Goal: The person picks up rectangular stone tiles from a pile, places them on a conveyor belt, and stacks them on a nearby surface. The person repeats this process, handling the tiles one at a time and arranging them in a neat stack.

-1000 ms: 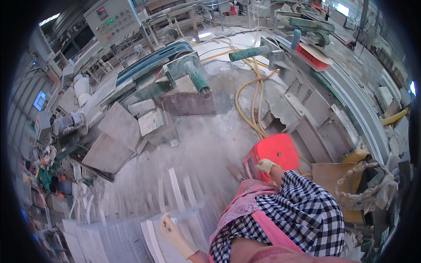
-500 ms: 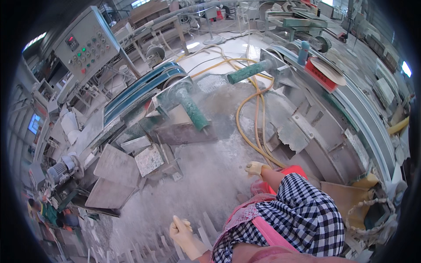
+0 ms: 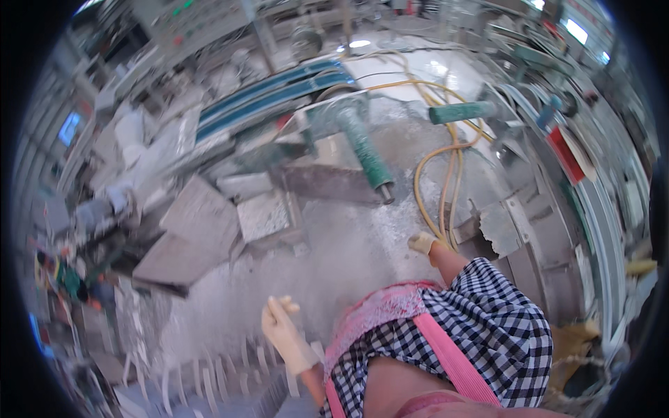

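My left hand (image 3: pixel 284 336), in a cream glove, hangs in the air over the dusty floor (image 3: pixel 230 292). Its fingers are loosely bent and somewhat apart, and I see nothing in them. My right hand (image 3: pixel 422 242), gloved too, is held out ahead of the checked sleeve. Its fingers look curled in, with nothing visible in them; motion softens their outline. Yellow hoses (image 3: pixel 425 182) lie just beyond it. Past the hands, a green roller (image 3: pixel 367 159) with a metal shaft end sticks out from a blue-railed conveyor (image 3: pixel 268 97).
Grey slabs (image 3: pixel 198 216) and a speckled block (image 3: pixel 263 216) are stacked at the left. Upright pale strips (image 3: pixel 209 380) stand near the lower edge. Another green roller (image 3: pixel 456 113) and a long rail machine (image 3: pixel 610 230) line the right. A control panel (image 3: pixel 195 31) stands at the back.
The view has swung, so the rollers and slabs sit further right and mostly higher. Both hands appear higher in the picture. The red bucket by my right arm no longer shows.
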{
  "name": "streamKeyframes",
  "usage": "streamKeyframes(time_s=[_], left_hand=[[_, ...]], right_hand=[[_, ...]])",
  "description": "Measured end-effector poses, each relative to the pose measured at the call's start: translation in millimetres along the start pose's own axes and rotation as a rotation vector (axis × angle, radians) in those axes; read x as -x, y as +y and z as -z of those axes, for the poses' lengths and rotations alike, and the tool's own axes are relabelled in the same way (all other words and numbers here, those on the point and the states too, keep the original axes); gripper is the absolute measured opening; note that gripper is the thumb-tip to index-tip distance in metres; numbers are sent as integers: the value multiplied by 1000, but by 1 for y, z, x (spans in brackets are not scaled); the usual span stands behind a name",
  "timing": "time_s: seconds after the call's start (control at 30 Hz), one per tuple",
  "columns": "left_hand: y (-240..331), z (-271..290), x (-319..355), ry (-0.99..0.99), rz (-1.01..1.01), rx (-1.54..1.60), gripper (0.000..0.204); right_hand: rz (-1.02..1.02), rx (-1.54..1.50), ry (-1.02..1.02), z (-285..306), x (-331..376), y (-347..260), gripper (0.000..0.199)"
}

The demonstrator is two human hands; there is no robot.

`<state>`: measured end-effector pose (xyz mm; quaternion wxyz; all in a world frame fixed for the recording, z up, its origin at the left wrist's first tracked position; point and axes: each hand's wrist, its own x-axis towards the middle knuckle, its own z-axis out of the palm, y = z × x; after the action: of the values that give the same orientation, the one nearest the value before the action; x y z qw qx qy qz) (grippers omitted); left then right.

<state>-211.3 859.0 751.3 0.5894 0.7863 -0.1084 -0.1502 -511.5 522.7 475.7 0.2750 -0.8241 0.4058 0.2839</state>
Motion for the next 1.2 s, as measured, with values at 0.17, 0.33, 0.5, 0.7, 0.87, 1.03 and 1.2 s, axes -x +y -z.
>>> streamKeyframes(time_s=[0.17,0.33,0.5,0.7,0.87,1.03,1.2], left_hand=[[-25,71,-82,106,-72,-16,31],[-37,136,-96,181,-31,10,23],[-21,142,-40,247,95,53,25],[5,196,-122,388,166,109,29],[49,212,-222,468,247,2,30],[95,199,-365,354,95,26,29],[100,178,-475,215,30,-71,30]], right_hand=[[266,7,212,31,-62,-101,54],[129,-621,198,34,-48,-190,39],[280,-434,173,36,-38,-186,40],[382,-321,165,86,-141,-304,39],[402,-516,192,139,-209,-424,36],[373,-574,192,196,-288,-500,39],[272,-628,199,270,-316,-559,42]])
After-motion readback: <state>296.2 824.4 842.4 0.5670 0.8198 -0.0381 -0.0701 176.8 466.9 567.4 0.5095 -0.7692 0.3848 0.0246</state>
